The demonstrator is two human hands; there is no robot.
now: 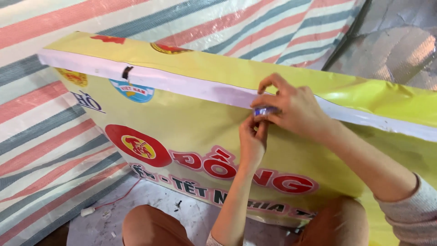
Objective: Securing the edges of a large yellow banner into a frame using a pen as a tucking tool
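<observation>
Tape roll (pixel 265 110) at frame centre, pinched by right hand (pixel 291 107); left hand (pixel 252 136) nips its end against yellow banner's (pixel 182 123) white edge (pixel 159 79). Taping step; next needs smoothing pull.

Grey knit sleeves (pixel 416 214), seemingly rust-brown trousers (pixel 152 225).

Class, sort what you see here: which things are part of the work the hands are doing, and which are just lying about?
In use:
- yellow printed banner
- white frame edge
- small blue-and-white item, pinched between left hand and right hand

Lying about:
- striped tarpaulin
- red wire with white plug on the floor
- silver foil sheet
</observation>
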